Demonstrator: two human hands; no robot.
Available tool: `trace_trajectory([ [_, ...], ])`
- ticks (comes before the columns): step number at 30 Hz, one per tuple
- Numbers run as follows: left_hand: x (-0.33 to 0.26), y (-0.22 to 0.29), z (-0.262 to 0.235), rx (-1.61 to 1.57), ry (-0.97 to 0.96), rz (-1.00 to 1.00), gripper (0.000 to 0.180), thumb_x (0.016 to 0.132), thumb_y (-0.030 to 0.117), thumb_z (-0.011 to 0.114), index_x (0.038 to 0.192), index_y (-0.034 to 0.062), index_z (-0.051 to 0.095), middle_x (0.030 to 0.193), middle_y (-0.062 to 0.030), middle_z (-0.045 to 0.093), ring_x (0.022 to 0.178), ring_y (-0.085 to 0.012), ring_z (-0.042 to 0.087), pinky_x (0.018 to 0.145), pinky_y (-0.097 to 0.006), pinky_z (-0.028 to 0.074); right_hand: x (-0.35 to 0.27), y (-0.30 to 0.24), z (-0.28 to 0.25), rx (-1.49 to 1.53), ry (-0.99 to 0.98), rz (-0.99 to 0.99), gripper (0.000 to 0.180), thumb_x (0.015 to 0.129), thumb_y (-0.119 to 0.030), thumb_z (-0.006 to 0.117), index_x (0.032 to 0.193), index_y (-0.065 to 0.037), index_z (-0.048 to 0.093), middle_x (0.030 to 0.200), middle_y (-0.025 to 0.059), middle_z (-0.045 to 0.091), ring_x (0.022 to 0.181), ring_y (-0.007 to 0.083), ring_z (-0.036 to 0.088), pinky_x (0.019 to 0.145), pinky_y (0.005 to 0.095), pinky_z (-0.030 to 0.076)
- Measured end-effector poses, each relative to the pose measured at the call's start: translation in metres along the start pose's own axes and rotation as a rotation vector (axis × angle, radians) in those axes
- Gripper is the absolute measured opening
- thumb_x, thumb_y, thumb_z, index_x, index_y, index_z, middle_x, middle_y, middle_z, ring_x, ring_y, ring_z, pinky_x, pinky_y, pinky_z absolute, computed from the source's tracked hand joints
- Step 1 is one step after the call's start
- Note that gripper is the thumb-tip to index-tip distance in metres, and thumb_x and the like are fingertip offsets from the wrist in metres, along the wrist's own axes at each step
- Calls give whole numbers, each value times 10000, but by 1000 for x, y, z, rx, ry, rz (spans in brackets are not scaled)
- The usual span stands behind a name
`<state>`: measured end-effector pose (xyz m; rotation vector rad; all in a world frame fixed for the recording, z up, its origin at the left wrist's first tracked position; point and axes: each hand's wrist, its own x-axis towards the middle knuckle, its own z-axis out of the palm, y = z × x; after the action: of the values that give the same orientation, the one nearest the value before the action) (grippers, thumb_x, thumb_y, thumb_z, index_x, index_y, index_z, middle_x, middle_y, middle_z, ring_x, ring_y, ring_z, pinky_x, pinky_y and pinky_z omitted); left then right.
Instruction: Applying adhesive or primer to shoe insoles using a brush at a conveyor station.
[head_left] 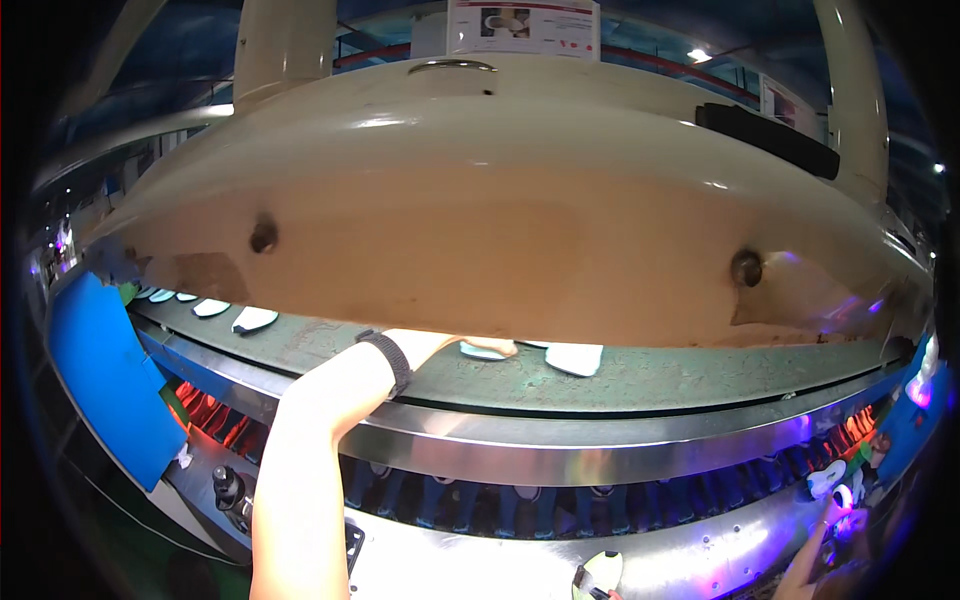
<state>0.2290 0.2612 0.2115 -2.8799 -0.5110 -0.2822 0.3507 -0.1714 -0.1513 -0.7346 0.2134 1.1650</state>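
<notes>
My left arm reaches up over the metal edge, a black band at the wrist. My left hand (488, 343) is under the cream hood, its fingers closed over a white shoe piece (484, 353) on the green belt; the hood hides part of the hand. Just right of it lies another white shoe piece (574, 359). At the lower edge a pale yellow-green shoe piece (603, 570) with dark parts is tilted up. Only a sliver of my right hand (614, 595) shows there, at this piece, mostly cut off by the frame.
The large cream hood (480, 250) hangs low over the green belt (680, 380). More white shoe pieces (254, 320) lie at the belt's left. Below the metal rail (520, 430) runs a row of dark shoes (540, 505). A co-worker's arm (803, 565) is at the lower right, near white shoes.
</notes>
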Motion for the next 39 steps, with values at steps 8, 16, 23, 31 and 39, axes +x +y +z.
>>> trace_trajectory([
  [8, -112, 32, -19, -377, -45, -436, 236, 736, 280, 596, 817, 61, 569, 865, -139, 576, 884, -259, 533, 750, -350, 420, -37, -9, 52, -335, -110, -129, 365, 843, -59, 465, 1197, 13, 409, 1030, 98, 537, 919, 197, 513, 825, 294, 420],
  [16, -275, 127, 49, -2000, 881, -592, 548, 691, -1, 536, 1195, -10, 321, 1115, -133, 459, 1007, -196, 498, 845, -319, 438, -37, 9, 77, -397, -126, -420, 255, 726, 14, 580, 972, 34, 520, 965, 146, 574, 856, 207, 560, 705, 262, 441],
  [23, -337, 200, 175, -2935, -49, -113, 692, 794, 347, 507, 1314, -6, 218, 1267, -238, 357, 1128, -380, 414, 963, -492, 314, -66, 23, 114, -426, -503, -438, 214, 720, 20, 540, 933, 36, 534, 943, 179, 591, 923, 262, 561, 871, 363, 419],
  [31, -303, 253, 187, -3107, 188, -337, 902, 731, 739, 181, 1303, 50, 284, 1255, -198, 394, 1164, -349, 381, 981, -507, 267, -30, 75, 147, -662, -522, -217, 186, 723, 6, 627, 903, 48, 605, 890, 142, 627, 833, 179, 592, 792, 271, 451],
  [39, -297, 271, 202, -3003, 349, -444, 823, 785, 670, 83, 1243, 47, 365, 1139, -181, 486, 1035, -335, 491, 915, -487, 361, -18, 81, 173, -809, -427, -270, 160, 727, -41, 645, 870, 26, 620, 828, 76, 627, 748, 108, 575, 670, 218, 462],
])
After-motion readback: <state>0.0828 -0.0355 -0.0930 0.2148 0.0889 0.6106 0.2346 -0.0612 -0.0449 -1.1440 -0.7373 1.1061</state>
